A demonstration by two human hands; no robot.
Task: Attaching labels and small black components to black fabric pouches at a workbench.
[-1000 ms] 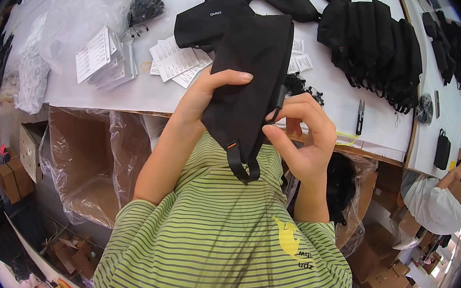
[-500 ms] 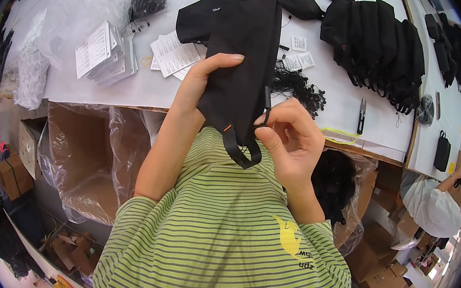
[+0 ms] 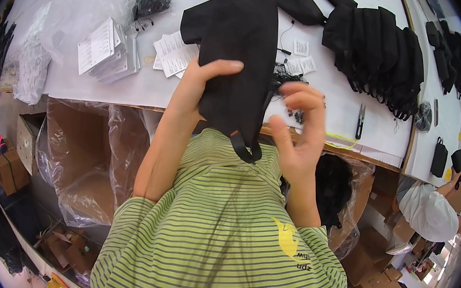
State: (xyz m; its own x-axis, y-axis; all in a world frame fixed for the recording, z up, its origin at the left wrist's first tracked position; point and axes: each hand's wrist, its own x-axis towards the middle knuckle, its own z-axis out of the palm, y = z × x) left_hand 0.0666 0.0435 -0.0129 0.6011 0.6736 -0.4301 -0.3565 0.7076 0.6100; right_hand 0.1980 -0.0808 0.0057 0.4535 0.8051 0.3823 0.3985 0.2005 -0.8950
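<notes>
Right hand (image 3: 298, 130) has come off the black pouch (image 3: 238, 60), fingers spread; left hand (image 3: 203, 79) alone pinches it. One-handed grip may slip, dropping it off the table (image 3: 324, 106).

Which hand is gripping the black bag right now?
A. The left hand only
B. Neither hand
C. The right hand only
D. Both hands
A: the left hand clasps the black bag with its thumb across the front, while the right hand is open beside it, fingers spread and off the fabric.
</notes>
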